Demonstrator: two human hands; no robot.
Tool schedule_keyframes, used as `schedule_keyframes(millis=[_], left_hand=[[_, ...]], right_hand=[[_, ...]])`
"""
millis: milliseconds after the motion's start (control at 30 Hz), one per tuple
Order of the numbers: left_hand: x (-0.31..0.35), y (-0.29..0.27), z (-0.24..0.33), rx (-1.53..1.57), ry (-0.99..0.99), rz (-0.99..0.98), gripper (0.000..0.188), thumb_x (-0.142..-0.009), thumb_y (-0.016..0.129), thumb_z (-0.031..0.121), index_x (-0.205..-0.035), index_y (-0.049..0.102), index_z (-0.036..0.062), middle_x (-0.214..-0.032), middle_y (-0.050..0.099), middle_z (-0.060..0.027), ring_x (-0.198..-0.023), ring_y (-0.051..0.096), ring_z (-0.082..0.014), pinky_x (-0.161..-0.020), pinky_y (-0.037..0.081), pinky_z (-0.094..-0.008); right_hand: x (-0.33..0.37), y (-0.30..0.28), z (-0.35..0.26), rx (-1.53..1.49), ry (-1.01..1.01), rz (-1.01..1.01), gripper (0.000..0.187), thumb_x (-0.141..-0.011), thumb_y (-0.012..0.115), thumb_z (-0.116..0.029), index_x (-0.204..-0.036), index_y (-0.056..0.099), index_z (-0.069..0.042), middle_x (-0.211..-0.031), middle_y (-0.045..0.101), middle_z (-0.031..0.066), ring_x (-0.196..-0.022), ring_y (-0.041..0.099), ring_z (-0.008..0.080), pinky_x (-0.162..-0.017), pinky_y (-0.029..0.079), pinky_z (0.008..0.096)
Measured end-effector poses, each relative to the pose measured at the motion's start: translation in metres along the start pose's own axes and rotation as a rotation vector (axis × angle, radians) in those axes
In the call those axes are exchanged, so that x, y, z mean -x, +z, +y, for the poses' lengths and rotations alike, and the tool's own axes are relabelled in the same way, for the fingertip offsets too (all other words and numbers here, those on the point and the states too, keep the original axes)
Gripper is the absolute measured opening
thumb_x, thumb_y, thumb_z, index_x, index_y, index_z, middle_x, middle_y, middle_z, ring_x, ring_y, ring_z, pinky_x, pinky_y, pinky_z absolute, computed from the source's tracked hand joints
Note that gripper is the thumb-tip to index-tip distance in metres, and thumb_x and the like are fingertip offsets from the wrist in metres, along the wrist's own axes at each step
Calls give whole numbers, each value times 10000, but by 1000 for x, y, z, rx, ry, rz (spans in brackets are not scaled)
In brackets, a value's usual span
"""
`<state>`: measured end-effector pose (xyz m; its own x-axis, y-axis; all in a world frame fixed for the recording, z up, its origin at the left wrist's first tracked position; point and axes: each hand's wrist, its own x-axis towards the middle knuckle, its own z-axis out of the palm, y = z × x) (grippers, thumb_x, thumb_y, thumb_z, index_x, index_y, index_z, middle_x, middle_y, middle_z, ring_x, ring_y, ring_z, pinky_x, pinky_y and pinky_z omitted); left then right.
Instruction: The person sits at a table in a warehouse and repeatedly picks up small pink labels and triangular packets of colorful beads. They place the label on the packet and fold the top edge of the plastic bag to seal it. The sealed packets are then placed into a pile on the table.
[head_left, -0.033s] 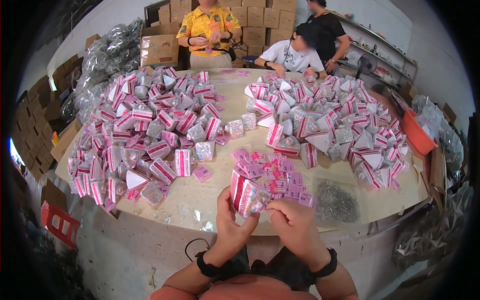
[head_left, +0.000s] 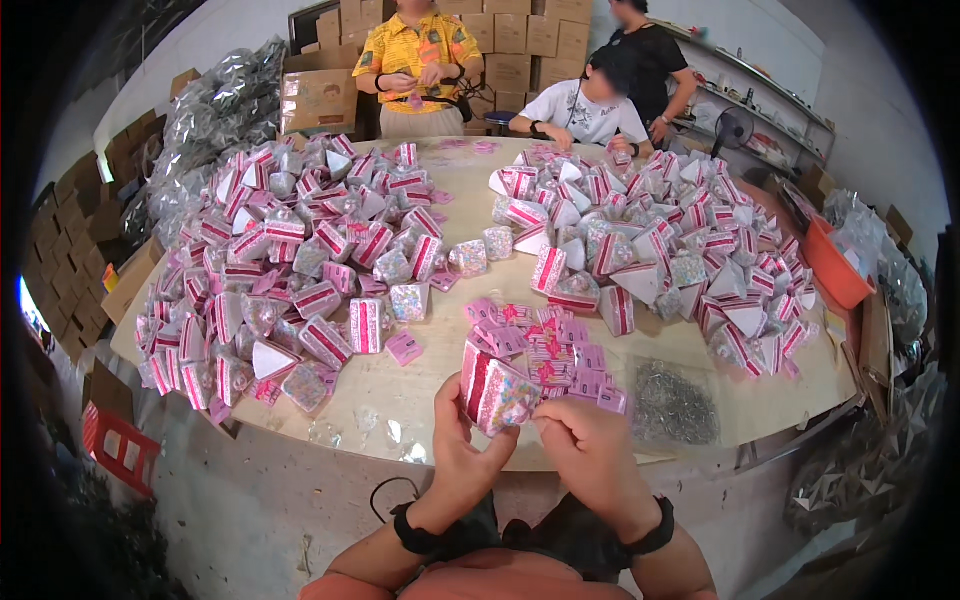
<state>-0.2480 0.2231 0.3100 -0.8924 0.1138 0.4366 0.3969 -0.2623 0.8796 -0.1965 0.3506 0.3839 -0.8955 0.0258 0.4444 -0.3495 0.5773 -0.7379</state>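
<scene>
My left hand (head_left: 462, 440) is closed around a toy cake slice (head_left: 492, 392) with white and dark pink layers and a pastel-sprinkled top, tilted above the table's near edge. Close against the slice's right corner, the fingers of my right hand (head_left: 585, 445) are pinched together. Whatever lies between those fingertips is too small to make out. Just beyond my hands lies a spread of pink printed tags (head_left: 560, 350). To their right is a clear bag (head_left: 676, 404) of small dark metal pieces.
Heaps of wrapped cake slices cover the table's left (head_left: 290, 260) and right (head_left: 650, 230) sides. A person in a yellow shirt (head_left: 415, 60) and a person in a white shirt (head_left: 590, 112) are across the table, another in black behind. An orange tub (head_left: 838, 262) stands at the right edge.
</scene>
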Motion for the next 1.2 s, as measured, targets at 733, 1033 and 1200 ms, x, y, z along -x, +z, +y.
schedule_keyframes(millis=[733, 1033, 1200], left_hand=[[3, -5, -13, -297, 61, 15, 634, -669, 657, 22, -1209, 330, -33, -1044, 447, -122, -918, 492, -180, -795, 416, -295], [1, -10, -10, -413, 36, -58, 636, -676, 671, 69, -1215, 346, -26, -1035, 472, -179, -939, 520, -253, -810, 429, -333], [-10, -26, -24, -431, -56, -51, 655, -661, 709, 106, -1208, 371, -19, -943, 520, -154, -880, 539, -235, -798, 436, -335]], right_hand=[[6, 14, 19, 217, -89, 47, 99, -781, 547, -47, -871, 548, -5, -709, 564, 138, -643, 575, 278, -568, 433, 345], [-2, 18, 31, -631, 460, -110, 135, -805, 542, -34, -889, 438, -22, -637, 555, 61, -526, 526, 79, -445, 397, 188], [0, 29, 49, -782, 504, -129, 149, -816, 535, -26, -943, 462, 5, -699, 567, 54, -588, 543, 93, -512, 439, 194]])
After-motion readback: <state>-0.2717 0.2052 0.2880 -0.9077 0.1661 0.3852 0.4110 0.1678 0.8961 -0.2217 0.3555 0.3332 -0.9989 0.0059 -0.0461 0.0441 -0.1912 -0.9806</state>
